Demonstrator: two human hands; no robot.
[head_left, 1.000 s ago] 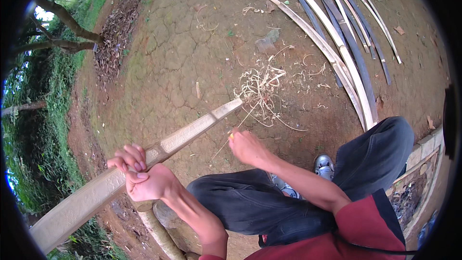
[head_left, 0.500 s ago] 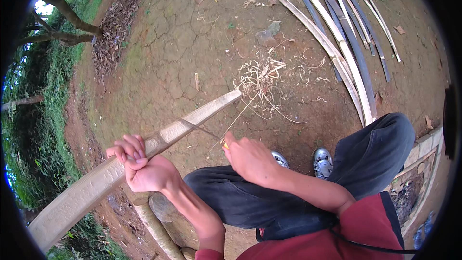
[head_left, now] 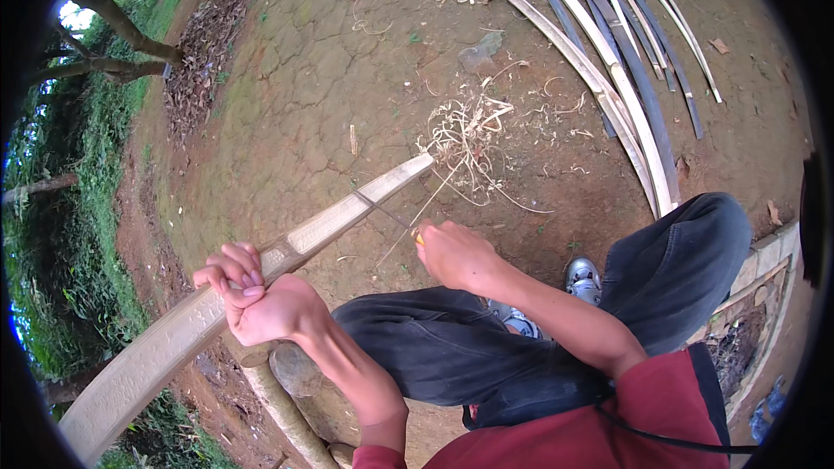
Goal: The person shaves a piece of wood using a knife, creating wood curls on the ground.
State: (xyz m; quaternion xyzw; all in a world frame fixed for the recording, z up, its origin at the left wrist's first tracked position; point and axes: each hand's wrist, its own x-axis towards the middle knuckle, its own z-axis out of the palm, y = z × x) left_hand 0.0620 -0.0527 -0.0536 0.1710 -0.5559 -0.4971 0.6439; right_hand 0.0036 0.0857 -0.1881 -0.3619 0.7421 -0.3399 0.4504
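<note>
A long split-bamboo strip [head_left: 156, 349] slants across the view, from the lower left to its narrow far end near the middle. My left hand [head_left: 271, 302] is closed around the strip partway along, palm turned up. In my right hand [head_left: 460, 256] is a knife [head_left: 382, 208], its thin dark blade lying across the strip beyond my left hand. A bit of yellow handle shows by my right fingers; the rest is hidden in the grip.
Curled shavings [head_left: 469, 135] lie heaped on the cracked soil just beyond the strip's end. Several long bamboo strips [head_left: 638, 113], pale and dark, are spread at the upper right. A cut log [head_left: 282, 408] rests near my left forearm. Low bricks [head_left: 764, 265] edge the right side.
My right hand and the knife have moved right and slightly away along the strip, toward its far end. My left hand keeps its hold in nearly the same place.
</note>
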